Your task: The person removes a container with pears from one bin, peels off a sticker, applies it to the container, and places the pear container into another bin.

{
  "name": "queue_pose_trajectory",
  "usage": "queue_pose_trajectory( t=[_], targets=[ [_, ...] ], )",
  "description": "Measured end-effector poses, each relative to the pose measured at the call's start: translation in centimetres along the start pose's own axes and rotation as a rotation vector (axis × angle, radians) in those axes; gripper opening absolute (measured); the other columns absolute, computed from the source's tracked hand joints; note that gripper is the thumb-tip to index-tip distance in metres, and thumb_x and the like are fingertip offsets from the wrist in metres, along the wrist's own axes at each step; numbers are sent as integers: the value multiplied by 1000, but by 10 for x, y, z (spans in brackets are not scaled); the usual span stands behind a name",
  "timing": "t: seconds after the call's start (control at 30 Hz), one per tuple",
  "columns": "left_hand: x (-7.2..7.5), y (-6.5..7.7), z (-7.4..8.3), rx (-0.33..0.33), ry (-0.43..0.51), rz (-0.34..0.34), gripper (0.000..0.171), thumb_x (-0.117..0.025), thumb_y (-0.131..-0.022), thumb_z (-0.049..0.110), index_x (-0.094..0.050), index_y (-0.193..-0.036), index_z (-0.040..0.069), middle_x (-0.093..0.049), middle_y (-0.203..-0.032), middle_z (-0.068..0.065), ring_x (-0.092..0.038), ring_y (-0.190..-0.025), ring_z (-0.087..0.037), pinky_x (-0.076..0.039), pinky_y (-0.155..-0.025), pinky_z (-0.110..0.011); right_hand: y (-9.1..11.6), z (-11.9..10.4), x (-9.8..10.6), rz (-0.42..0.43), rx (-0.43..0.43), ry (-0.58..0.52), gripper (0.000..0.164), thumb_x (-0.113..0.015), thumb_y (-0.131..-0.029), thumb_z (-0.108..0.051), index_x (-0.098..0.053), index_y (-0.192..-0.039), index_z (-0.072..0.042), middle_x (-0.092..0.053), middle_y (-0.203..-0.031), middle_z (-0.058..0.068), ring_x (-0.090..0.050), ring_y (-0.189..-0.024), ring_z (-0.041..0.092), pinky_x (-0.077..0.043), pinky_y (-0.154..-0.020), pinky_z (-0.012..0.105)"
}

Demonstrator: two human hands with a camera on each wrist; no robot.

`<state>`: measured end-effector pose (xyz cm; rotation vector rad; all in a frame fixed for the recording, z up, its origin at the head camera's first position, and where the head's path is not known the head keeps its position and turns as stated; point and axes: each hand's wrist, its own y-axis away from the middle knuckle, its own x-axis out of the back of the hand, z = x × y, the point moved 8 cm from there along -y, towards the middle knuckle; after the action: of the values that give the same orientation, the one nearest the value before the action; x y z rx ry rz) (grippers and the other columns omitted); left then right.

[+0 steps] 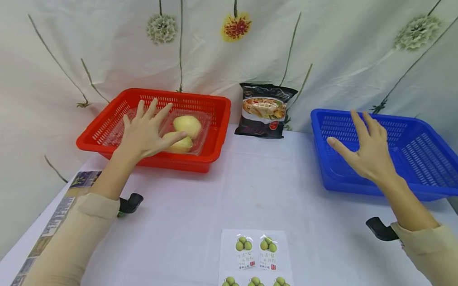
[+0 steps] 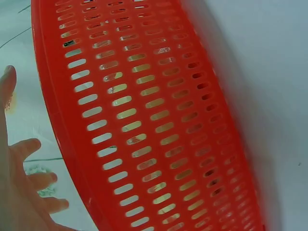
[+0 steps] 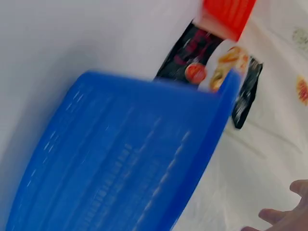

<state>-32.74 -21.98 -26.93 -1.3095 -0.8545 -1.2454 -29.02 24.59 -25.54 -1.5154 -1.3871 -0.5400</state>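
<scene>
head view: from here i see the left hand (image 1: 143,128) over the left part of the red basket (image 1: 219,135), fingers fanned wide, holding nothing. the two pale yellow fruits (image 1: 187,125) sit inside on the right, in a clear tray (image 1: 203,136), just beyond the thumb. the right hand (image 1: 369,148) spreads over the near left of the blue basket (image 1: 434,149), also holding nothing. both baskets lie long axis left to right across the table; the farther fruit's longer axis seems to run that way too, while the nearer one's i can't judge. for a tidy reach, i'd bring the left hand rightward and down from above, clear of the rim, and curl softly round one fruit so the tray isn't dragged; they look smooth, so a full-palm hold would suit.

left wrist view: the slotted red wall runs steeply down the picture, pale yellow showing through. the fingers are parted, away from the rim.

right wrist view: blurred, but the blue wall slants across, a black food packet (image 3: 185,50) past its rim. the few fingertips showing are apart, gripping nothing.
</scene>
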Motion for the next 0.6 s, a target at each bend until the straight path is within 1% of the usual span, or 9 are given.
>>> queue_pose_trajectory(
  t=[0.07,0.13,0.2,0.27,0.33,0.37,0.43,0.5,0.6],
  targets=[
    [-2,3,0,0,13,9,93,-40,-81,75,-22,-151,17,-18,-152,-24,-12,-137,-51,-14,-97,-75,-4,-14,-8,-38,23,-75,84,-52,-90,-53,-11,-152,-15,-6,-155,23,-2,-139,48,-5,-100,73],
    [-2,5,-1,3,32,27,92,-42,-81,74,-25,-149,14,-31,-146,-27,-26,-131,-51,-27,-95,-71,-7,-29,-16,-84,44,-123,84,-54,-90,-50,-10,-152,-15,-8,-155,21,-5,-140,45,-8,-103,71],
    [-2,7,-3,14,78,49,90,-44,-83,71,-28,-148,10,-50,-128,-28,-38,-122,-49,-37,-89,-66,-11,-43,-25,-124,60,-176,83,-56,-91,-46,-10,-152,-15,-12,-155,20,-14,-139,43,-16,-104,67],
    [-2,8,-6,20,155,74,85,-49,-85,64,-33,-144,6,-59,-114,-27,-48,-111,-46,-44,-83,-61,-16,-56,-35,-162,63,-239,82,-57,-91,-42,-9,-152,-16,-15,-154,19,-23,-136,42,-26,-102,63],
    [-3,9,-9,26,244,85,77,-54,-88,54,-37,-140,0,-61,-105,-28,-53,-104,-44,-47,-80,-58,-22,-69,-47,-199,59,-310,82,-58,-91,-37,-8,-152,-16,-19,-153,19,-31,-133,42,-34,-100,59],
    [-3,9,-12,29,286,86,73,-57,-88,49,-39,-138,-2,-61,-105,-28,-54,-102,-43,-48,-80,-57,-25,-76,-53,-216,57,-353,82,-59,-91,-36,-8,-153,-17,-21,-152,20,-35,-130,42,-38,-98,56],
    [-5,10,-15,30,350,80,67,-60,-89,39,-41,-133,-7,-57,-114,-30,-55,-102,-42,-49,-81,-54,-31,-89,-66,-254,56,-431,82,-61,-91,-33,-8,-152,-18,-25,-151,20,-39,-128,41,-39,-98,53],
    [-8,10,-18,43,387,64,64,-61,-89,35,-43,-131,-10,-55,-116,-31,-54,-104,-42,-48,-82,-54,-36,-102,-79,-291,54,-501,83,-62,-90,-32,-10,-152,-19,-27,-150,19,-42,-127,41,-42,-96,52],
    [-11,10,-19,71,412,27,65,-62,-89,36,-42,-131,-11,-54,-116,-32,-50,-105,-42,-47,-83,-54,-44,-120,-98,-342,52,-583,81,-64,-89,-31,-15,-152,-21,-28,-150,16,-45,-125,39,-45,-93,51]
  ],
)
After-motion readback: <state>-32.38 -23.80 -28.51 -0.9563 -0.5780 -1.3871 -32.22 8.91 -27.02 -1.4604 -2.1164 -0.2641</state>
